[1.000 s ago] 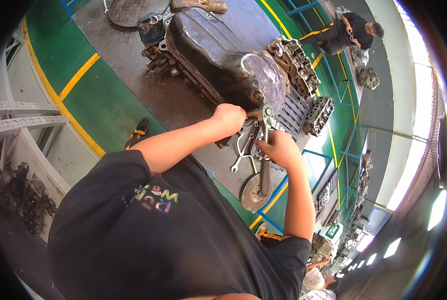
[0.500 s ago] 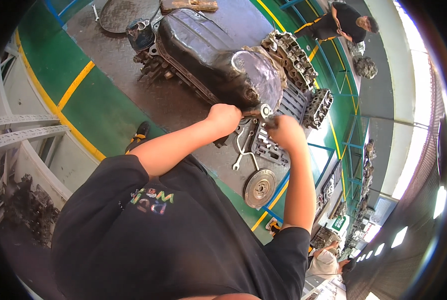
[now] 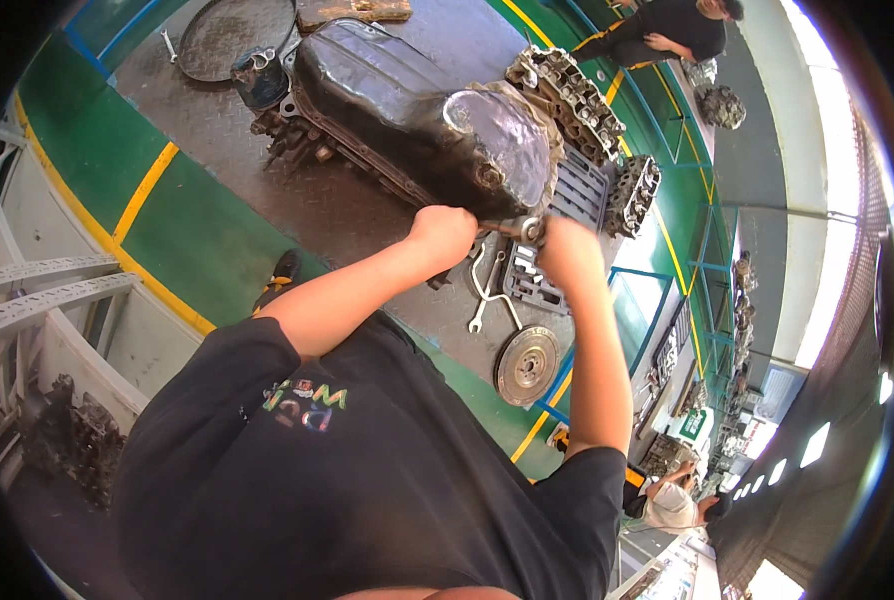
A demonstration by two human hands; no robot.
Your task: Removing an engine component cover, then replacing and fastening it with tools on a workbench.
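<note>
Both hands are closing tight: left hand against the black engine, right hand gripping a metal tool at its edge.

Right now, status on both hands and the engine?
Left hand and right hand gripping a metal tool at the engine's black oil pan. Wrenches loose on floor below.

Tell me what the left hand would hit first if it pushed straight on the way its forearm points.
Probably the black engine oil pan: the left hand sits just below its rounded end, beside the metal tool at the right hand. Depth is unclear from this view.
</note>
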